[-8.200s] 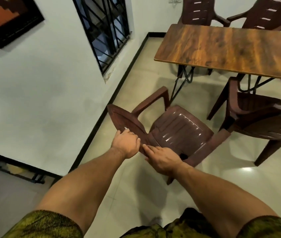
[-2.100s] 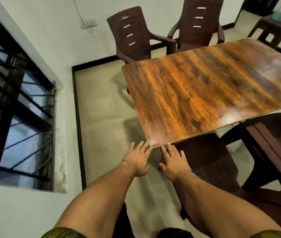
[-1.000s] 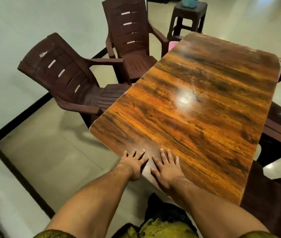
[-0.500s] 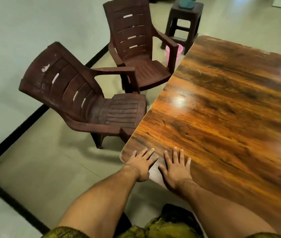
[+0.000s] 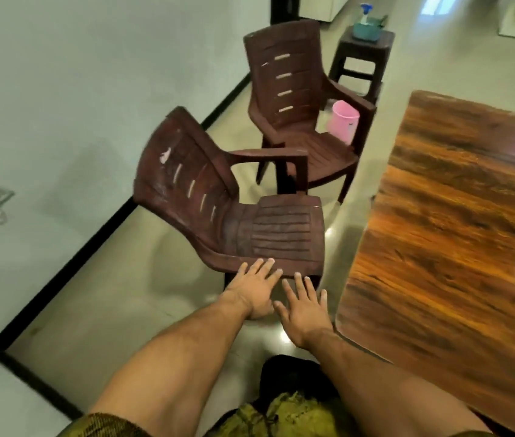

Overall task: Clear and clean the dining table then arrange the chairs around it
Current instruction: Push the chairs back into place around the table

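Observation:
The bare wooden dining table (image 5: 458, 234) fills the right side. A brown plastic armchair (image 5: 228, 212) stands to its left, seat turned toward the table and a gap between them. My left hand (image 5: 254, 291) is open, its fingertips over the chair's near armrest edge. My right hand (image 5: 305, 305) is open beside it, fingers spread, above the floor between chair and table corner. A second brown armchair (image 5: 294, 115) stands farther back along the same side.
The white wall with a black skirting (image 5: 70, 272) runs close on the left. A pink bucket (image 5: 343, 121) stands on the floor behind the far chair. A dark stool (image 5: 363, 58) carries a teal tub with a spray bottle (image 5: 366, 25).
My view and both hands have swung left off the table's corner toward the near armchair. Both hands stay open. The chairs and table have not moved.

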